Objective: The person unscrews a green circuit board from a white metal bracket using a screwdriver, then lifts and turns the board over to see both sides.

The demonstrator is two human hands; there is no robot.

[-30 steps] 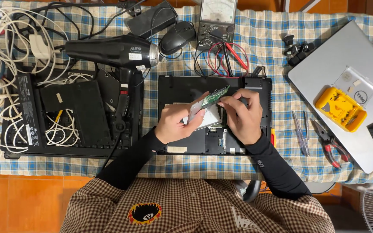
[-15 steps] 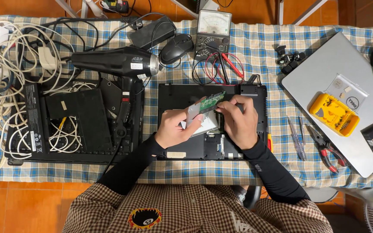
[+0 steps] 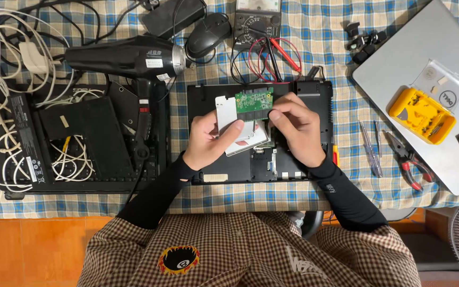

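Over the open laptop base, the left hand clamps a silver drive tray while the right hand, at 3 o'clock, pinches the green board; best gripped by its edges, kept level.

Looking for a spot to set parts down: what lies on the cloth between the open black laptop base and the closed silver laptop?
In the head view, between the black laptop base and the silver laptop lie thin tweezers-like tools and red-handled pliers on the checked cloth.
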